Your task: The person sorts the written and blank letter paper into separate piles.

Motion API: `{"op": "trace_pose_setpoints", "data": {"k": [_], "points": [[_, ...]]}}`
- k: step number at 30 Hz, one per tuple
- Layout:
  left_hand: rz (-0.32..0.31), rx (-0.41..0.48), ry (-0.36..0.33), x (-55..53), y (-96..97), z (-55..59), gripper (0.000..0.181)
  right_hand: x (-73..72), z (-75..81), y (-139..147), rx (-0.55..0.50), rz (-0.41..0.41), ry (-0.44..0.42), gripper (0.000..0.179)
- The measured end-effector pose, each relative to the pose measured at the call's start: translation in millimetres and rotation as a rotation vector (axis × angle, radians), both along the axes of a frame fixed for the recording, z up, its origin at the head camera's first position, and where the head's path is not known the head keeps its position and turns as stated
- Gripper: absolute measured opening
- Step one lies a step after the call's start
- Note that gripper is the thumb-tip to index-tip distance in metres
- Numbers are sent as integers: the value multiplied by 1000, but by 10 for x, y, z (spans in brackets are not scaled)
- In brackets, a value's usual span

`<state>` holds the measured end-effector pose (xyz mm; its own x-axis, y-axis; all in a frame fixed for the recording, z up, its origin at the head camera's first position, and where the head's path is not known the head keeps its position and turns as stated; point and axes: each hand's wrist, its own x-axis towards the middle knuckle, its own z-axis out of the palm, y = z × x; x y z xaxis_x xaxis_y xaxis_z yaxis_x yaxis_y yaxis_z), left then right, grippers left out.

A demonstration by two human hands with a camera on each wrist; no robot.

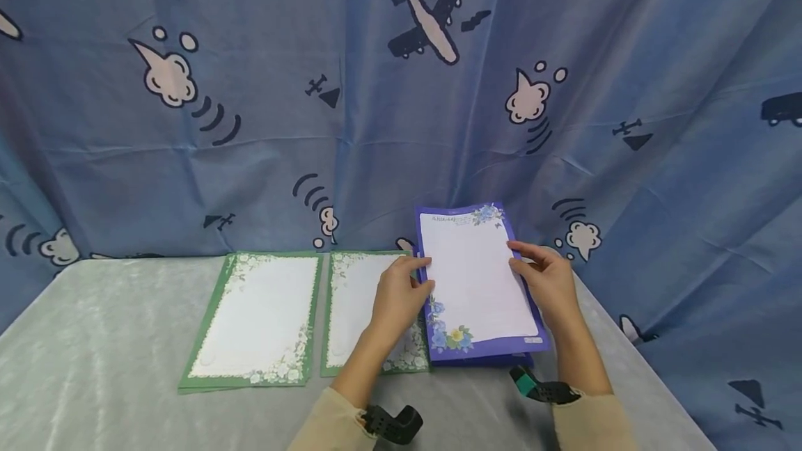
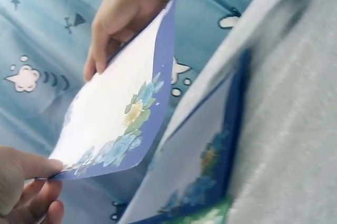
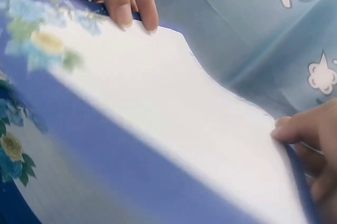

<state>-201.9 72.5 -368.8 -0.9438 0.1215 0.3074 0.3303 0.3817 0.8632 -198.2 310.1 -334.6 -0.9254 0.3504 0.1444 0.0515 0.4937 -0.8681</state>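
A sheet of letter paper [image 1: 479,277] with a purple border, blue and yellow flowers and a white middle is held raised and tilted. My left hand [image 1: 399,298] pinches its left edge between thumb and fingers. On the opposite edge, my right hand [image 1: 553,287] pinches it too. The right wrist view shows the held paper [image 3: 158,81] bending slightly between both hands. Beneath it lies more purple-bordered paper [image 2: 195,155], apart from the raised sheet in the left wrist view. The middle green-bordered paper [image 1: 360,291] is partly hidden behind my left forearm.
Another pile of green-bordered paper [image 1: 263,319] lies to the left, its lower sheets slightly askew. All the paper is on a table with a pale grey cloth [image 1: 113,339]. A blue curtain [image 1: 269,89] printed with planes and clouds hangs behind the table and on its right.
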Motion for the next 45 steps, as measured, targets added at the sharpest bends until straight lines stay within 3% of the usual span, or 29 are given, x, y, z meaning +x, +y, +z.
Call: {"op": "trace_pose_setpoints", "data": {"k": [4,20,28,39,45], "points": [[1,-32,12,-8,24,-95,37,-41,-59,11,8,-6,-24,39],[18,-97,-47,-62,83,-393,35,-163,-394,38,100,52,-111,38],[14,-155,-84,-82,94,-505,40,-187,-533,56,167,41,-112,37],[30,-280,36,-131,87,-644,32,-232,-780,131,314,63,-86,35],[24,-292,26,-131,98,-661,32,-231,-857,152,414,58,-95,35]]}}
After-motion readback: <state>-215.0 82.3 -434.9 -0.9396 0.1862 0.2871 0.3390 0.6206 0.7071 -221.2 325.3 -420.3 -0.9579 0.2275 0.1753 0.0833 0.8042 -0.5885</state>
